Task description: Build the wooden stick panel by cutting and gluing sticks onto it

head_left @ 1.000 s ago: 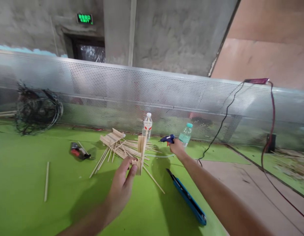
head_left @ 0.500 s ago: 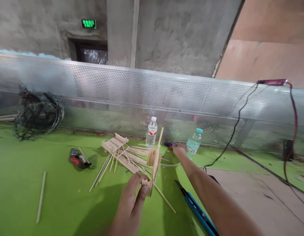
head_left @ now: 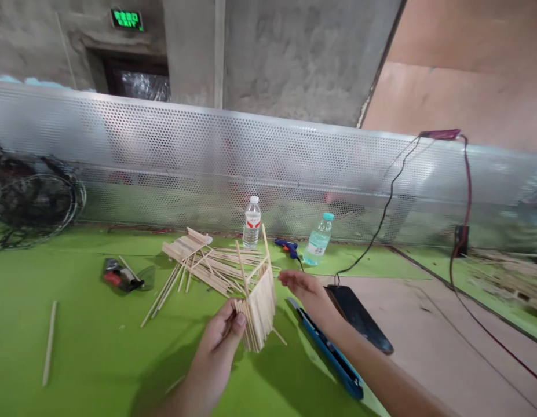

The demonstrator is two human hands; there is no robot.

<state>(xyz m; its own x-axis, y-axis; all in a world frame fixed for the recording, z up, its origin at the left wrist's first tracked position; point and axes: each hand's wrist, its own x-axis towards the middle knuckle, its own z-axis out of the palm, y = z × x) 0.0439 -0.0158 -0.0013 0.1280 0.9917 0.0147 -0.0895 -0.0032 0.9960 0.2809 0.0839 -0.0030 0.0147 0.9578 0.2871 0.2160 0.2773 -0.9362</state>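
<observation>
My left hand [head_left: 222, 336] pinches the left edge of a small structure of pale wooden sticks [head_left: 262, 304], held above the green surface [head_left: 172, 353]. Two thin sticks rise from its top, with a slanted one between them. Just right of the structure is my right hand [head_left: 305, 289], fingers apart and holding nothing. Behind that hand lies a blue glue gun [head_left: 287, 247]. A pile of loose sticks [head_left: 220, 269] lies behind the structure, with a flat stick panel [head_left: 185, 246] on its left side.
A blue utility knife [head_left: 329, 350] and a black phone [head_left: 359, 318] lie at the right. Two bottles, one clear [head_left: 251, 229] and one green-capped [head_left: 319, 243], stand before the perforated metal barrier [head_left: 185, 168]. Coiled wire [head_left: 37, 202] sits far left.
My right hand has left the glue gun and come back near the structure, opening. The structure has turned, showing its flat stick side. The view has shifted to the right.
</observation>
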